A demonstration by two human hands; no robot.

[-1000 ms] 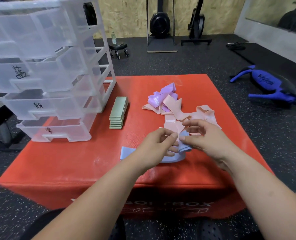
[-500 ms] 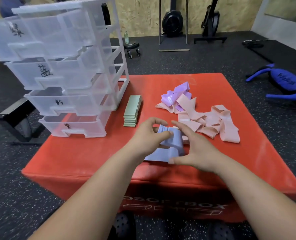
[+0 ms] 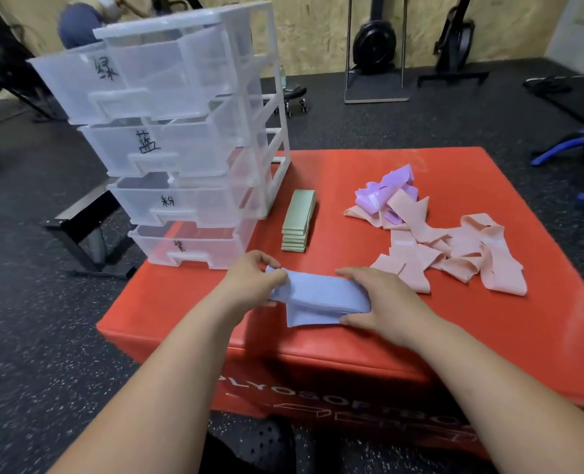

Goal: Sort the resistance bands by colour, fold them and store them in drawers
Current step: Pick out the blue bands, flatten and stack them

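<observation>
Pale blue, soft and stretchy, the flat fabric resistance band (image 3: pixel 321 297) lies at the near middle of the red padded plyo box (image 3: pixel 488 336), caught between both hands. The left hand (image 3: pixel 249 282) pinches its left end, thumb and fingertips closed on the cloth, which bunches up there. The right hand (image 3: pixel 379 302) lies over its right end, fingers held together and curled over the far edge, thumb tucked under the near edge.

By my reading, the step in hand is folding the blue band: one layer already sits atop another, slightly askew. The next move likely calls for squaring the edges and pressing the fold flat, so that it makes a tidy packet.

At twelve o'clock from the blue band stands a neat stack of folded sage-green bands (image 3: pixel 297 222). At two o'clock sprawls a loose heap of salmon-pink bands (image 3: pixel 454 251), with crumpled lilac bands (image 3: pixel 386 193) behind it at one o'clock; both are still unfolded. At eleven o'clock rises the clear plastic four-drawer tower (image 3: pixel 181 148), each drawer hand-marked in black. All four drawers stand pulled out, and look empty through the plastic, though I cannot be sure.

How many blue layers are folded under the hands is hidden. The lowest drawer's label is too smudged to read. The box's printed lettering is partly cut off by the arms.
</observation>
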